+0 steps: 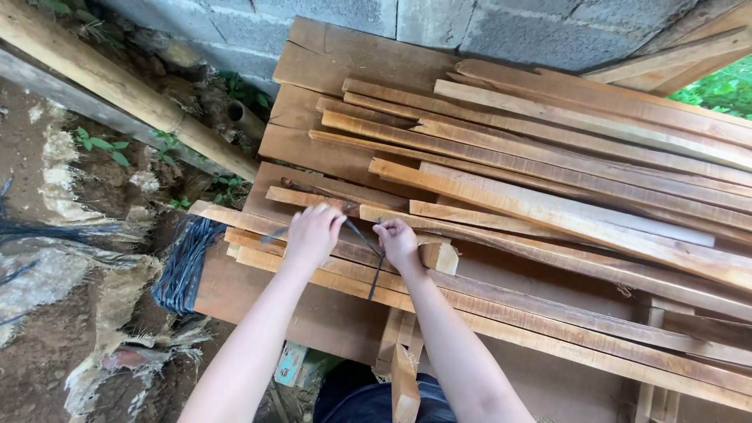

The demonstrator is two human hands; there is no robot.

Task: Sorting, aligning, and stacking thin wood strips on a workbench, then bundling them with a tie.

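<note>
Stretching a dark cord between both hands over a stack of wooden slats.

Cord is pinched in the clenched grip of the left hand and right hand, a loose end hanging down between them. Slats' long axis runs away to the right; a dark cord bundle lies nearer the left hand.

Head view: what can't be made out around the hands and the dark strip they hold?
- Left hand: fingers curl under, so its grip on the dark strip is hidden.
- Right hand: fingertips tucked away; grip unclear.
- Strip's lower end: too thin to follow past the wooden slats.
- Dark strip bundle: its far end is hidden by the boards.
- Slats: cut off by the right edge.
</note>
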